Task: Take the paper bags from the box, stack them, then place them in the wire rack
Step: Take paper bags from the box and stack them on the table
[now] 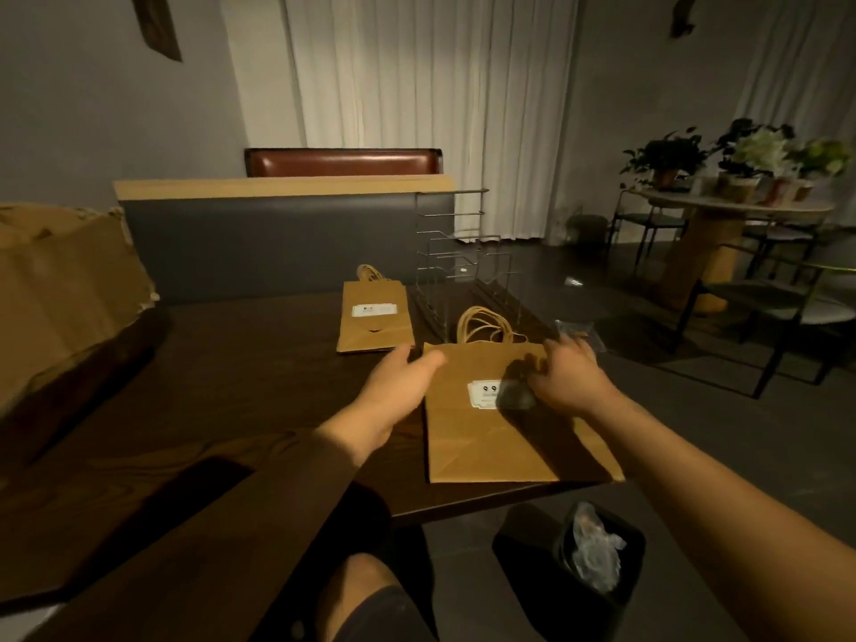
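Note:
A flat brown paper bag [491, 442] with a white label and rope handles lies on the dark wooden table [241, 410] near its right front corner. My left hand [398, 382] touches the bag's upper left corner with its thumb on the edge. My right hand [569, 373] rests on the bag's upper right part, fingers bent over the top edge. A second stack of flat bags [375, 317] lies farther back. The wire rack [463, 261] stands behind the near bag. The cardboard box [60, 289] sits at the table's left.
A black bin [597, 553] with crumpled plastic stands on the floor by the table's right front corner. A grey bench back [268, 243] borders the far edge. A round table with plants [736, 206] and chairs stand at the right.

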